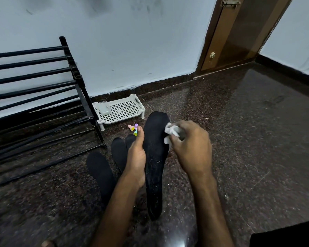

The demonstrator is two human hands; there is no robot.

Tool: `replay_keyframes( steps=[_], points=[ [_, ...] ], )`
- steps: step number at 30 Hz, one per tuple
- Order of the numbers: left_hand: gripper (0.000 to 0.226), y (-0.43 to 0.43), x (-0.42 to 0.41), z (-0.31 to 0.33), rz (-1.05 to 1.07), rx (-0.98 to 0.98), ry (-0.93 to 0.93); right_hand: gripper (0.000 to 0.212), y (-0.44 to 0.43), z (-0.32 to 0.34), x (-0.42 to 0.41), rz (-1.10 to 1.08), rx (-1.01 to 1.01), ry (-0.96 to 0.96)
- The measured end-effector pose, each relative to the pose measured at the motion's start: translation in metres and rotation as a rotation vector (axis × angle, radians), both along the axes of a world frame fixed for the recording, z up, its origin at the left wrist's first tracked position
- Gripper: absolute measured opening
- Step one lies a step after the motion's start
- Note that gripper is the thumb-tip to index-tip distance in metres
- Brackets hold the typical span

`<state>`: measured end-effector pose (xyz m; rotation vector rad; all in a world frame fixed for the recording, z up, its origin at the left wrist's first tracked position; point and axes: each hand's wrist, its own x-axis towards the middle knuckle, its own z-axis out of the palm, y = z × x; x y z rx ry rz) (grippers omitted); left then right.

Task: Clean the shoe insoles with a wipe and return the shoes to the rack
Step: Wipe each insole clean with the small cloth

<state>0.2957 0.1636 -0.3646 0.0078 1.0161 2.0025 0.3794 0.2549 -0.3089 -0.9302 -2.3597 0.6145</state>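
A long black insole point(155, 157), flecked with white specks, is held up above the floor in front of me. My left hand point(136, 157) grips its left edge, thumb lying along the top. My right hand point(189, 148) pinches a crumpled white wipe point(171, 131) against the insole's upper right part. Three more black insoles lie on the floor to the left: one point(101, 170) nearest me, one point(119, 152) in the middle and one point(129, 139) mostly hidden behind my left hand. The black shoe rack point(43, 97) stands at the left against the wall. No shoes are in view.
A white perforated plastic tray point(121, 108) holding a small clear box sits by the wall beside the rack. Small pink, purple and green toy pieces point(134, 129) lie on the dark speckled stone floor point(239, 139). A brown wooden door point(239, 32) is at the back right.
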Motion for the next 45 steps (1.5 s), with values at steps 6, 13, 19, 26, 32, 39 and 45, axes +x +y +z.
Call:
replay_keyframes(
  steps=[6,13,19,26,32,39,45],
  points=[
    [0.067,-0.001,-0.002,0.000,0.014,0.027,-0.010,0.014,0.003,-0.021,-0.003,0.065,-0.823,0.557],
    [0.059,-0.002,-0.001,0.005,0.034,-0.051,0.052,0.022,0.012,-0.022,0.001,0.025,-1.103,0.767],
    [0.056,-0.001,-0.002,0.007,0.094,-0.037,0.024,0.027,0.015,-0.027,0.005,0.007,-1.233,0.800],
    [0.055,-0.001,-0.003,0.004,0.075,-0.021,0.060,0.025,0.017,-0.025,0.011,0.166,-1.153,0.685],
    [0.066,0.003,0.002,0.007,0.057,0.023,0.013,0.031,-0.002,-0.024,-0.008,0.111,-0.281,0.396],
    [0.071,0.007,0.004,0.006,0.120,0.003,0.065,0.011,-0.008,-0.038,-0.017,0.134,0.068,0.184],
    [0.070,0.007,0.009,0.007,0.070,-0.061,0.125,0.017,-0.019,-0.023,-0.028,0.179,0.079,0.231]
  ],
)
